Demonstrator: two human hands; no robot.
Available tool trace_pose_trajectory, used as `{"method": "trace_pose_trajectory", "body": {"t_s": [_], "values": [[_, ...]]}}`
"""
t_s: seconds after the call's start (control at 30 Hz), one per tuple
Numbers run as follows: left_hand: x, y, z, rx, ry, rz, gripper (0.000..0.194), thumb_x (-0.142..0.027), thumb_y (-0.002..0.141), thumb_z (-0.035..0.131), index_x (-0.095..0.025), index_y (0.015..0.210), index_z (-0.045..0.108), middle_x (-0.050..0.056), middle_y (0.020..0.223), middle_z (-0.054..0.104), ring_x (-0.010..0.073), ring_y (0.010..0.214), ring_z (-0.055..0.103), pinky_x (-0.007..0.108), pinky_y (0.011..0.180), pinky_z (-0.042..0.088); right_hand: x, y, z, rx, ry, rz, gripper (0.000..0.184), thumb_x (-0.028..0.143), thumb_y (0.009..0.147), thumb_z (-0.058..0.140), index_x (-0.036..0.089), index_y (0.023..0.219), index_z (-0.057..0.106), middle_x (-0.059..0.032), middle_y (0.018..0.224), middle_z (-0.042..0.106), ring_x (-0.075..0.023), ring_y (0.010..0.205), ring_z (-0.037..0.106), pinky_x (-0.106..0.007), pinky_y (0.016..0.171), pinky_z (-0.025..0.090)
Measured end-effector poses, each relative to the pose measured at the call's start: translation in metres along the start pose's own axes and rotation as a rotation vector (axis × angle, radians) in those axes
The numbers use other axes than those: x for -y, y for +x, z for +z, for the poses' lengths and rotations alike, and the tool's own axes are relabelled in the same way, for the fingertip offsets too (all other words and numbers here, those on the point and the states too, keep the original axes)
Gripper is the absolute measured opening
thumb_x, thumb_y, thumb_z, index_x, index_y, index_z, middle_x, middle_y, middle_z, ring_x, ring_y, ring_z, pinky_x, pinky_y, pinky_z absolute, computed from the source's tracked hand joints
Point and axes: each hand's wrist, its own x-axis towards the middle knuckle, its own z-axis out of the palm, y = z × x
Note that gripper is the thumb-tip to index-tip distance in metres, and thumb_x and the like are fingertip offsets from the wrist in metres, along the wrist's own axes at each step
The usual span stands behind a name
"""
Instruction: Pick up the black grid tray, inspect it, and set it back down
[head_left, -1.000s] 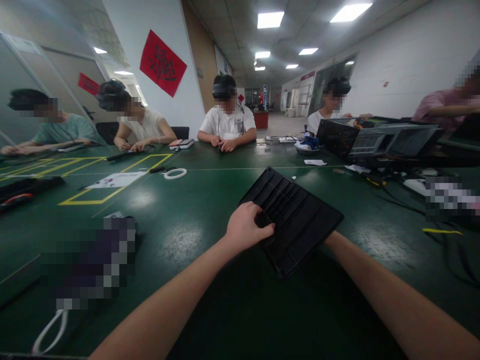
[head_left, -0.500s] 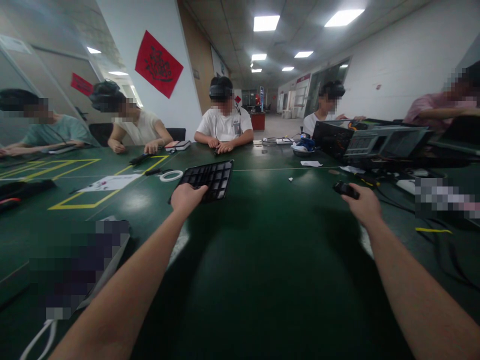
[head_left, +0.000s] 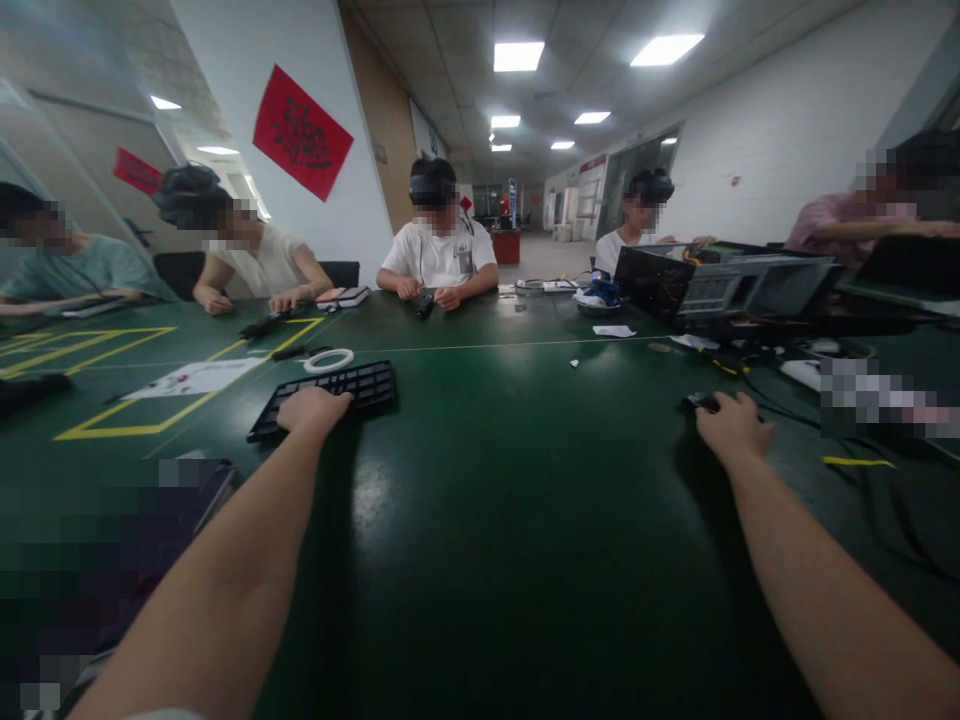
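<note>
My left hand point(head_left: 311, 408) grips the near edge of a flat black tray point(head_left: 367, 386) divided into a grid of compartments. The tray lies low at the left of the green table, close to or on its surface. Far to the right, my right hand point(head_left: 731, 425) has its thumb and a finger against a small black object point(head_left: 703, 402) at table level. The hand covers much of that object, so its kind does not show. Some of the other fingers are raised apart from it.
A white ring point(head_left: 328, 360) lies just behind the tray, with a printed sheet point(head_left: 196, 378) in yellow tape to its left. An open computer case point(head_left: 720, 285) and cables stand at the right. Several people in headsets sit around the table point(head_left: 525, 520).
My left hand has moved left and lowered the tray flatter towards the table. My right hand has come down slightly with the small black object, and some fingers have lifted.
</note>
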Motion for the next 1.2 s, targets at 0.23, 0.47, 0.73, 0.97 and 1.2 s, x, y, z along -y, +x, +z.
{"method": "trace_pose_trajectory", "body": {"t_s": [0.23, 0.47, 0.73, 0.97, 1.2], "values": [[-0.021, -0.060, -0.004, -0.085, 0.157, 0.164, 0.048, -0.040, 0.086, 0.037, -0.001, 0.103, 0.059, 0.028, 0.108, 0.059, 0.0361, 0.104, 0.055, 0.041, 0.082, 0.045, 0.006, -0.014, -0.006, -0.061, 0.141, 0.119, 0.065, 0.051, 0.085, 0.033, 0.014, 0.138, 0.041, -0.0131, 0.153, 0.012, -0.0492, 0.136, 0.003, -0.065, 0.106, 0.012], [-0.017, -0.113, 0.014, -0.003, 0.211, 0.363, 0.040, -0.034, 0.088, 0.034, -0.008, 0.106, 0.059, 0.019, 0.104, 0.062, 0.0294, 0.099, 0.058, 0.036, 0.086, 0.043, 0.009, -0.017, -0.005, -0.079, 0.129, 0.104, 0.065, 0.050, 0.085, 0.034, 0.011, 0.138, 0.040, -0.0144, 0.153, 0.013, -0.0465, 0.136, 0.006, -0.063, 0.108, 0.010], [-0.017, -0.115, 0.012, -0.007, 0.213, 0.456, 0.036, -0.030, 0.089, 0.033, -0.013, 0.096, 0.064, 0.016, 0.105, 0.061, 0.0278, 0.102, 0.055, 0.035, 0.087, 0.043, 0.010, -0.018, -0.005, -0.075, 0.166, 0.143, 0.068, 0.050, 0.086, 0.031, 0.009, 0.139, 0.038, -0.0142, 0.153, 0.012, -0.0448, 0.137, 0.006, -0.062, 0.109, 0.010], [-0.017, -0.118, 0.011, 0.008, 0.200, 0.484, 0.037, -0.030, 0.090, 0.032, -0.015, 0.095, 0.065, 0.014, 0.104, 0.060, 0.0265, 0.102, 0.054, 0.035, 0.088, 0.043, 0.010, -0.017, -0.005, -0.072, 0.181, 0.155, 0.068, 0.053, 0.086, 0.029, 0.011, 0.139, 0.037, -0.0136, 0.153, 0.013, -0.0437, 0.137, 0.007, -0.063, 0.109, 0.010], [-0.021, -0.123, 0.008, -0.058, 0.236, 0.453, 0.038, -0.033, 0.089, 0.034, -0.012, 0.099, 0.063, 0.017, 0.106, 0.059, 0.0290, 0.103, 0.053, 0.036, 0.086, 0.044, 0.014, -0.020, -0.009, -0.056, 0.198, 0.174, 0.066, 0.049, 0.086, 0.029, 0.011, 0.139, 0.036, -0.0133, 0.153, 0.012, -0.0433, 0.138, 0.007, -0.063, 0.108, 0.011]]}}
